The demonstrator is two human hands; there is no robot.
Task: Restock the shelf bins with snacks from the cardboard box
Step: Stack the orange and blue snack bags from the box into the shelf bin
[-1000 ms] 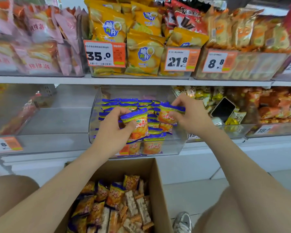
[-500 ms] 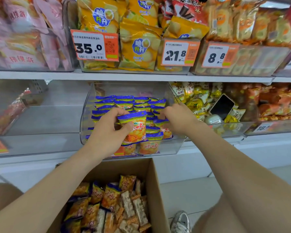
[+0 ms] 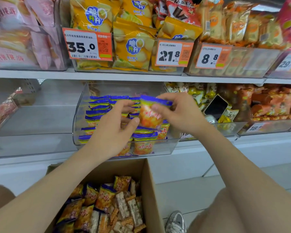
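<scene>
packet upright, blue seal up

snack packet: orange, blue top band | cardboard box: brown | price tag: orange-white
</scene>
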